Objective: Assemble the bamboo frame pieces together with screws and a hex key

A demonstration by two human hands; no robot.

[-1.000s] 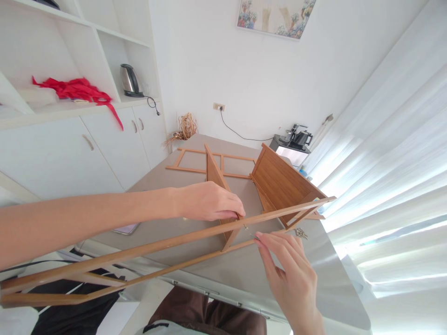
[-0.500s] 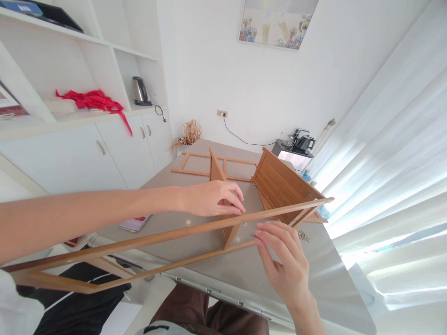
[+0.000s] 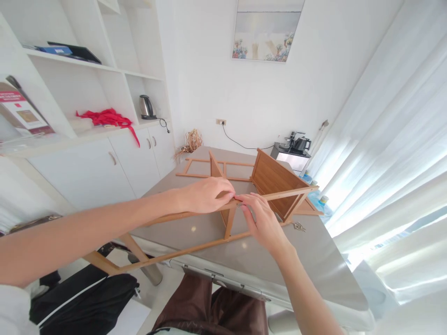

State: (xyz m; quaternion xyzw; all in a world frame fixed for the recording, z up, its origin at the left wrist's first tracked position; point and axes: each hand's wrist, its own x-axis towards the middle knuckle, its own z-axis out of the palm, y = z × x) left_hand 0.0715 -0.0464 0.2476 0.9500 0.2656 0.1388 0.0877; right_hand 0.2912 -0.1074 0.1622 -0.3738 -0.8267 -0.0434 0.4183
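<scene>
A wooden shelf frame [image 3: 209, 242] lies partly assembled on the table, its long rails running toward me past the table edge. My left hand [image 3: 211, 194] is closed, thumb and fingers pinching the upper rail where a shelf board [image 3: 228, 223] meets it. Just to its right, my right hand [image 3: 261, 218] is closed on a small thin metal piece, mostly covered by the fingers, its kind unclear. The right fingertips are at the rail, close to the left fingertips. A wider wooden panel [image 3: 275, 184] stands between the frame parts farther right.
Several screws [image 3: 299, 227] lie in a small pile on the grey table [image 3: 314, 260]. Another ladder-like wooden frame [image 3: 199, 167] lies flat at the back. A small black cabinet with a kettle [image 3: 302, 145] stands beyond the table. Black fabric [image 3: 87, 298] is below at left.
My right hand has moved up and left to the rail with the small metal piece, meeting my left hand. The view has shifted, showing more of the shelves at left.
</scene>
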